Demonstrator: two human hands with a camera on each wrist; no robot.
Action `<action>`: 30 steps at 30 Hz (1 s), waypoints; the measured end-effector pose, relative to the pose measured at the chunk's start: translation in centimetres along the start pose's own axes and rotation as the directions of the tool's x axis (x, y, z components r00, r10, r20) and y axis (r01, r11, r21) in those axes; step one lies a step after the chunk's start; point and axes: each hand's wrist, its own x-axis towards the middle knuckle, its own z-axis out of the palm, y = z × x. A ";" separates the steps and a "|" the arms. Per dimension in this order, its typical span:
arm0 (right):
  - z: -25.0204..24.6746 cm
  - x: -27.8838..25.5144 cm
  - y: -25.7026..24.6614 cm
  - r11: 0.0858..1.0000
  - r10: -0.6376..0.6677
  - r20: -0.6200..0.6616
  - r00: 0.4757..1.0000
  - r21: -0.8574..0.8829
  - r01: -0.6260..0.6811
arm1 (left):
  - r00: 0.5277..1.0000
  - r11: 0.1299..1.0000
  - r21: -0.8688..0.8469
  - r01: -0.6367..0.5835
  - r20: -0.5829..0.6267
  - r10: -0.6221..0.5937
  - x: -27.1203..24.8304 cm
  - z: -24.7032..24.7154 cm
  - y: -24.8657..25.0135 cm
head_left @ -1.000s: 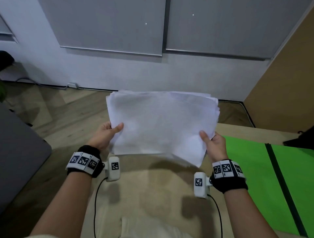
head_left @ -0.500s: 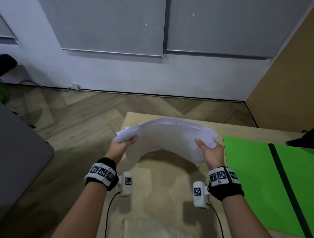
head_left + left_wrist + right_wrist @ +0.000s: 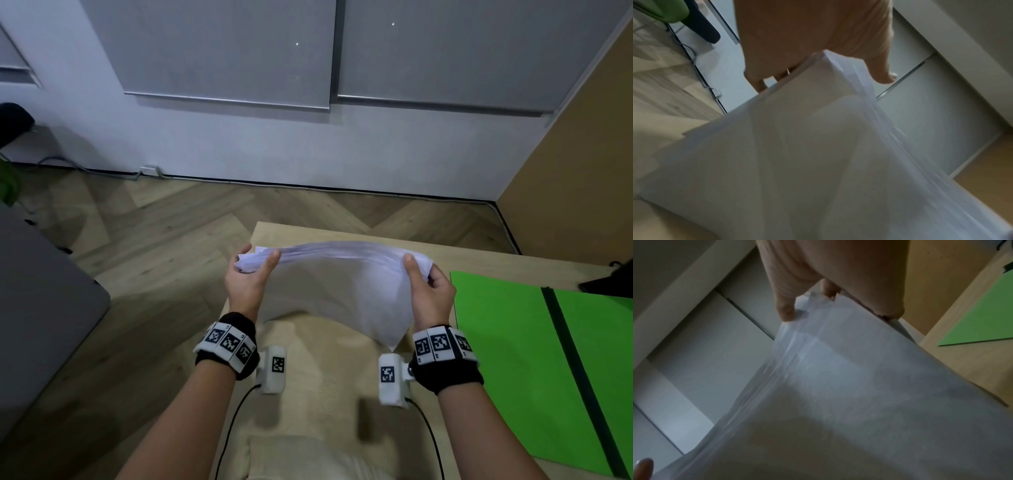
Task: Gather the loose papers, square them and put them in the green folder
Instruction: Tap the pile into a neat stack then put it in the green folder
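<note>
A stack of white papers (image 3: 335,277) hangs in the air above the light wooden table (image 3: 318,404), bowed upward in the middle with its near edge drooping. My left hand (image 3: 251,274) grips its left end, thumb on top. My right hand (image 3: 423,282) grips its right end the same way. Up close, the papers (image 3: 807,154) fan from the left hand (image 3: 818,40), and the papers (image 3: 859,386) spread below the right hand (image 3: 828,280). The green folder (image 3: 507,359) lies open flat on the table to the right; its black spine (image 3: 575,370) runs down the middle.
A dark object (image 3: 609,284) sits at the table's far right edge. A grey surface (image 3: 41,308) stands to the left over the wooden floor (image 3: 164,240). A brown panel (image 3: 582,171) rises at the back right.
The stack, held upright facing me a second ago, has dropped down and tipped flat, bowing upward between my hands just above the table.
</note>
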 end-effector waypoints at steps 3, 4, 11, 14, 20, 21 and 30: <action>0.1 0.0 0.5 1.000 -0.008 -0.032 0.999 -0.019 0.007 | 0.996 0.999 0.046 -0.016 -0.087 0.020 -0.1 0.7 -0.2; 0.1 -0.1 0.5 1.000 -0.024 -0.042 0.999 -0.013 0.024 | 0.994 0.998 0.055 -0.018 -0.109 0.024 -0.2 0.8 -0.2; 0.8 0.5 -0.2 0.998 -0.024 -0.120 0.993 0.053 0.031 | 0.980 0.997 0.072 -0.017 -0.197 0.031 0.0 1.4 -0.2; 1.0 1.2 0.1 1.000 -0.018 -0.161 0.987 0.015 0.021 | 0.975 0.996 0.076 -0.035 -0.217 0.051 -0.1 1.4 -0.4; 1.2 2.1 0.7 0.990 -0.060 -0.186 0.981 -0.137 0.035 | 0.969 0.994 0.091 -0.055 -0.234 0.075 0.1 2.0 -0.6; 0.9 2.3 1.1 0.987 -0.077 -0.190 0.979 -0.151 0.048 | 0.970 0.994 0.094 -0.055 -0.233 0.076 0.1 2.1 -0.6; -2.3 0.8 4.1 0.992 0.106 0.199 0.974 -0.086 -0.090 | 0.994 0.998 0.011 0.067 -0.087 -0.065 2.5 0.9 -0.5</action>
